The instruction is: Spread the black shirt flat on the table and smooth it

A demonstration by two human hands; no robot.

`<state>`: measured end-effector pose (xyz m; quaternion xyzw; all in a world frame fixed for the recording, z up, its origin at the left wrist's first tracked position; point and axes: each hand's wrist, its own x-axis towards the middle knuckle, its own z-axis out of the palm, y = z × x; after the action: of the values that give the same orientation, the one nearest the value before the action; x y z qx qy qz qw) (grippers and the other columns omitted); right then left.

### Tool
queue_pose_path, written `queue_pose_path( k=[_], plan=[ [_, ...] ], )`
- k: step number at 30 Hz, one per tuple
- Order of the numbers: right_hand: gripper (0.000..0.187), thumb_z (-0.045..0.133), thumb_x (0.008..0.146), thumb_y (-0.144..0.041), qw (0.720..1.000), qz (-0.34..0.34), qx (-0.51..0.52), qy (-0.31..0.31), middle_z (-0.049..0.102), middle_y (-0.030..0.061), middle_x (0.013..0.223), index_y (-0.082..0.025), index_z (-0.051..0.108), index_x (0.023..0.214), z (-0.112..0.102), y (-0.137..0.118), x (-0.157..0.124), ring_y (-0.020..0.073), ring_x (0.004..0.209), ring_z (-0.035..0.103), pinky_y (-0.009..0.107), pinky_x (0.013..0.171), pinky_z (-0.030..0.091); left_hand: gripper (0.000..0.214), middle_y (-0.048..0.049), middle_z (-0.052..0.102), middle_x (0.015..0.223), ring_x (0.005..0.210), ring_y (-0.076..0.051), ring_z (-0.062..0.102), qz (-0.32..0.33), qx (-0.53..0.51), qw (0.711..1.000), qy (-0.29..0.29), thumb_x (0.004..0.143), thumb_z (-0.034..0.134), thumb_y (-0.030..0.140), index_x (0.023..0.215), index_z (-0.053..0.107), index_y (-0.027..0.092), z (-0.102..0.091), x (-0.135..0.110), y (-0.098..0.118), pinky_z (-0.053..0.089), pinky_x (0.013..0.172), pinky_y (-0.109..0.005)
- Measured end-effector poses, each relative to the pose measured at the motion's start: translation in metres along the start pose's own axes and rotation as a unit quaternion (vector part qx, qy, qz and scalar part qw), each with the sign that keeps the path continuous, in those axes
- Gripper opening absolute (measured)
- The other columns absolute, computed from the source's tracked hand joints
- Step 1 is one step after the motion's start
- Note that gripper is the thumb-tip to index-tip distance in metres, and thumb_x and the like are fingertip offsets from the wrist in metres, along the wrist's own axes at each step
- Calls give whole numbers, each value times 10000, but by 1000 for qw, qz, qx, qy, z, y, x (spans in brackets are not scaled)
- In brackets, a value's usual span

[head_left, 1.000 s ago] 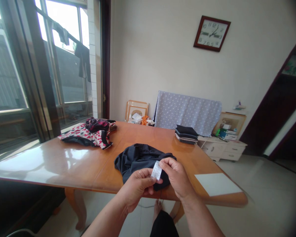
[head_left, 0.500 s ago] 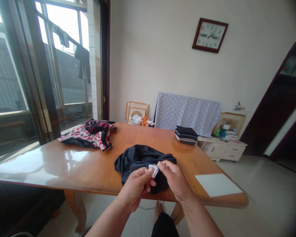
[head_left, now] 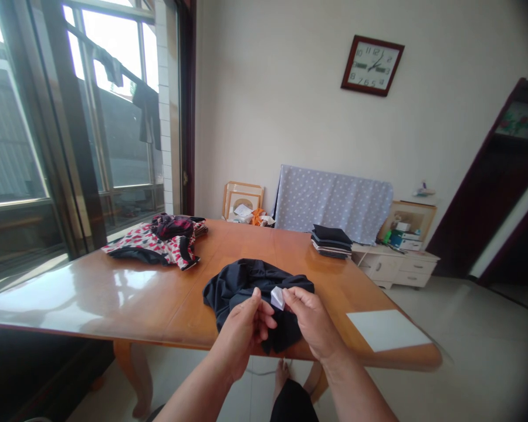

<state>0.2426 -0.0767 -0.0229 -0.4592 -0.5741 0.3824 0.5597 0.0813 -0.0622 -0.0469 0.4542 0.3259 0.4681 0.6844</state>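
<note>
The right hand (head_left: 305,310) pinches a small, glossy white fabric tag (head_left: 277,298) by its near edge between thumb and fingers, apparently to keep it clear of the crumpled dark navy cloth garment (head_left: 240,287) just beyond both hands. The left hand (head_left: 246,319), just left of the tag, has its thumb raised apart from loosely curled fingers, gripping nothing visible; it perhaps stays close to steady the tag. The garment lies on the glossy orange-brown wooden table (head_left: 171,305), probably to bear its weight. Half a second ago the left thumb and fingers held the tag; a second ago its printed face showed flat, whereas now it looks folded and blank.
</note>
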Motion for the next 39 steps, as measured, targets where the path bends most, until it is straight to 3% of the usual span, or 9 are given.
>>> queue_pose_path(
  k=[5, 9, 19, 33, 39],
  plan=[
    [392, 556, 928, -519, 1000, -7, 5, 17, 461, -24, 697, -182, 550, 727, 1, 1, 2, 129, 696, 378, 263, 657, 324, 286, 10, 596, 793, 558, -64, 431, 70, 35, 997, 13, 873, 651, 458, 956, 607, 188, 2, -2, 5, 306, 533, -200],
    [388, 551, 928, -519, 1000, -6, -4, 22, 463, -19, 698, -182, 564, 737, 1, 1, 2, 132, 692, 373, 263, 642, 316, 243, 16, 560, 789, 577, -66, 399, 76, 50, 996, -19, 868, 656, 371, 1021, 634, 183, 4, -2, 11, 290, 533, -200],
    [414, 540, 922, -560, 999, -2, -13, 34, 481, -15, 706, -181, 586, 760, 0, -2, 3, 138, 699, 385, 267, 660, 338, 131, 39, 478, 687, 560, -63, 339, 68, 56, 996, -31, 849, 637, 285, 816, 584, 170, 4, -3, 12, 231, 525, -214],
    [464, 553, 882, -629, 999, 6, -12, 46, 518, -7, 692, -188, 587, 742, 3, -2, 3, 150, 694, 419, 270, 656, 353, 194, 28, 517, 675, 538, -67, 374, 62, 57, 996, -14, 801, 670, 348, 773, 592, 174, 6, -5, 14, 256, 516, -212],
    [483, 553, 866, -651, 989, 23, -3, 144, 613, 27, 734, -185, 665, 803, -9, 21, 12, 177, 710, 506, 288, 648, 377, 299, -15, 650, 823, 598, -95, 521, 84, 99, 990, 60, 775, 698, 411, 968, 653, 187, -9, 12, 2, 378, 564, -217]
  ],
)
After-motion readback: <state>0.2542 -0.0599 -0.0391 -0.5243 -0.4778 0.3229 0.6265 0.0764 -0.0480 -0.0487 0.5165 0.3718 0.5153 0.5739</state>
